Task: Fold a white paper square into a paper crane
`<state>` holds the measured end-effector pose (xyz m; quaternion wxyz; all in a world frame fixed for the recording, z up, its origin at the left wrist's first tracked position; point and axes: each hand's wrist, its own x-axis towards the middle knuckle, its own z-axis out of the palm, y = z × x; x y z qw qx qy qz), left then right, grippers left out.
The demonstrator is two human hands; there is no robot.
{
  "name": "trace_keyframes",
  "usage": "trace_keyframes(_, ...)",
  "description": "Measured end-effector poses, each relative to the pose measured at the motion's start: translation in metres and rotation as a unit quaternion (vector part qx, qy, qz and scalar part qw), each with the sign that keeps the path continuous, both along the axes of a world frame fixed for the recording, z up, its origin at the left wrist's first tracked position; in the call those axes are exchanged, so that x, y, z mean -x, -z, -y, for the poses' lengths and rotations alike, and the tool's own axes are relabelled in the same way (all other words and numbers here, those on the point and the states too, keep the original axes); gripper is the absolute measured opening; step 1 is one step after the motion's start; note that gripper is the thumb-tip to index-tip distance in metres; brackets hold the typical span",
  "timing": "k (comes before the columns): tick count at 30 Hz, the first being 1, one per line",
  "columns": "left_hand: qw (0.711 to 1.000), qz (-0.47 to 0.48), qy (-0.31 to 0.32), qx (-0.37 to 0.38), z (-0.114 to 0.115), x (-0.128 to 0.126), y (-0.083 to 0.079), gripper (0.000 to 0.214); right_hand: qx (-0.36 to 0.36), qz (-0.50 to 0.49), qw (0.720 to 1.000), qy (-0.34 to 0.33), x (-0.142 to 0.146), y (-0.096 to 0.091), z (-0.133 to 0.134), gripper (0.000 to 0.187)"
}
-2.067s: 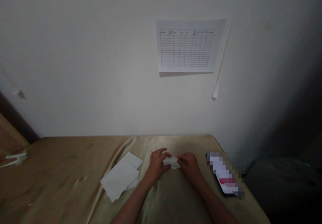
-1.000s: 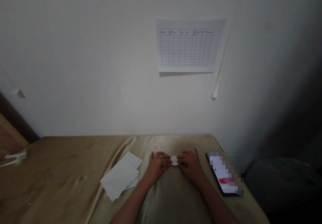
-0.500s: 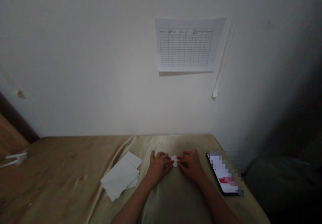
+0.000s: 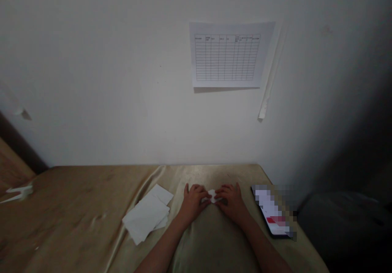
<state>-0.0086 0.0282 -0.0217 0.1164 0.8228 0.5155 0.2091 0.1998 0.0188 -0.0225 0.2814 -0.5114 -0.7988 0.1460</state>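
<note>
A small white piece of paper [image 4: 212, 196] lies between my two hands over the cloth-covered table. My left hand [image 4: 194, 200] pinches its left side, with the thumb and fingertips closed on it. From the other side, my right hand [image 4: 232, 201] grips the paper in the same way. Fingers cover much of the piece, so its folds are hard to make out. To the left of my left forearm is a loose stack of white paper sheets [image 4: 146, 215].
A phone [image 4: 269, 211] with a lit, partly blurred screen rests right of my right hand. Shiny golden cloth [image 4: 76, 207] with creases covers the table. White scraps [image 4: 21, 192] lie at the far left. On the wall behind hangs a printed table sheet [image 4: 226, 56].
My fingers have shifted slightly on the small paper, and my right hand has moved a little to the left. White paper now shows between the thumb and fingers of each hand.
</note>
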Motion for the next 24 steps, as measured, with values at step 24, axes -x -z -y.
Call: trace_keyframes(24,0.997,0.032,-0.053,0.045,-0.003,-0.005,-0.004,0.012,0.015,-0.044,0.996,0.080,0.007,0.012,-0.005,0.009)
